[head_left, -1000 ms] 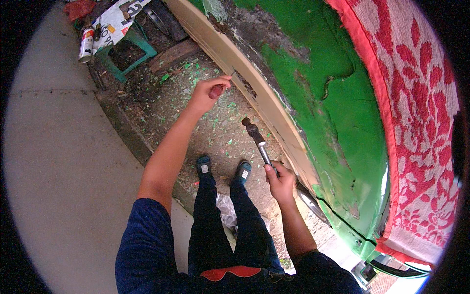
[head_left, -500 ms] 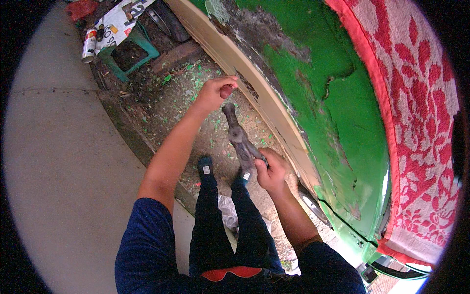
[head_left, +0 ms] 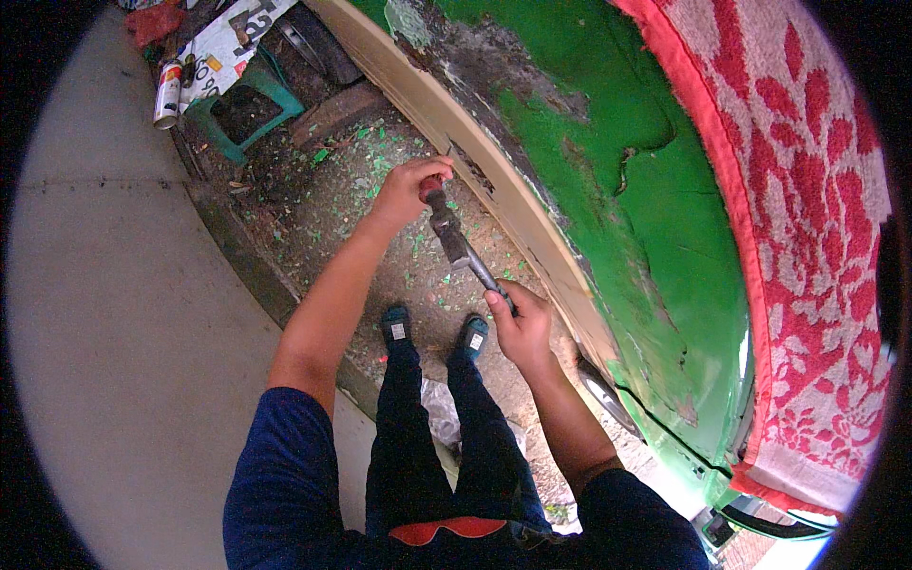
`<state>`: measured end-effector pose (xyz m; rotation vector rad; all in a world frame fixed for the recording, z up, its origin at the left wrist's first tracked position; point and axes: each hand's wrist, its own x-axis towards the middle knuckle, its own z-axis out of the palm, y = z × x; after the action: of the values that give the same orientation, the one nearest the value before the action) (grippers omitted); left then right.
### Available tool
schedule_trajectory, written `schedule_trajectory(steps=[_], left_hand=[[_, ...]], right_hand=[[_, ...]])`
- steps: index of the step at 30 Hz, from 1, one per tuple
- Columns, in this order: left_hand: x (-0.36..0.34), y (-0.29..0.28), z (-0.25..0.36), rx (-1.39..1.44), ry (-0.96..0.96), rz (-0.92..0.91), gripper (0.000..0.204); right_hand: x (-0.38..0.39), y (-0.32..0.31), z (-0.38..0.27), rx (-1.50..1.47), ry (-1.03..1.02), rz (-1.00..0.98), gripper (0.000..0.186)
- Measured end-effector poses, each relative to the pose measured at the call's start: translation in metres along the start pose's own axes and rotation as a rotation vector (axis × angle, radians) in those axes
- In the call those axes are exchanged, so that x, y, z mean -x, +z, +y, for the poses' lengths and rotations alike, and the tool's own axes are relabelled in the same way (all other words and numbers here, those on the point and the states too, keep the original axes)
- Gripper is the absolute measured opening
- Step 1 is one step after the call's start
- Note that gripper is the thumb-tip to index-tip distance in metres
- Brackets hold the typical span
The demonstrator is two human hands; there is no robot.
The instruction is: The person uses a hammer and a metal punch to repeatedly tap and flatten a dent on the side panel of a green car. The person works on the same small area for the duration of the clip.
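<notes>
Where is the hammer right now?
In the head view the hammer sits at centre, its handle gripped by the right hand, its head against the left hand, beside the green car body's beige edge.

Probably an outdoor car-repair yard: green car body (head_left: 608, 190) stripped patchy, paint chips (head_left: 380, 180), spray can (head_left: 167, 91).

We cannot see the tool inside our left hand (head_left: 407, 190); the hammer (head_left: 454, 239) head covers it. Our right hand (head_left: 521, 323) hides the handle's end.
</notes>
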<state>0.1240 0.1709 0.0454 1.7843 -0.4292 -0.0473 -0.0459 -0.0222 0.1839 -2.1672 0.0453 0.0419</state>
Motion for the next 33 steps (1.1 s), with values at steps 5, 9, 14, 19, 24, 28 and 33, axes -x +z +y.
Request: schedule_trajectory(steps=[5,9,14,19,24,28,33], left_hand=[[-0.003,-0.001,0.005,-0.082,0.102,0.016,0.038],[-0.003,0.005,-0.002,0.065,-0.013,0.069,0.029],[-0.006,0.008,-0.002,0.208,-0.09,0.116,0.016],[-0.009,0.011,-0.006,0.316,-0.154,0.187,0.014],[-0.019,0.011,-0.012,0.365,-0.124,0.229,0.016],[-0.015,0.014,-0.015,0.34,-0.086,0.208,0.027],[0.004,0.014,-0.044,0.127,-0.163,0.179,0.029]], right_hand=[[0.009,0.0,0.015,-0.016,0.096,0.017,0.02],[0.005,-0.004,0.011,0.016,0.2,-0.053,0.023],[0.005,0.001,0.019,-0.013,0.11,0.011,0.02],[0.0,-0.001,0.014,-0.002,0.181,-0.04,0.023],[-0.012,0.004,0.006,-0.013,0.129,-0.034,0.021],[-0.026,0.01,-0.009,-0.039,-0.018,0.02,0.021],[-0.039,0.018,-0.001,0.228,0.166,-0.083,0.021]])
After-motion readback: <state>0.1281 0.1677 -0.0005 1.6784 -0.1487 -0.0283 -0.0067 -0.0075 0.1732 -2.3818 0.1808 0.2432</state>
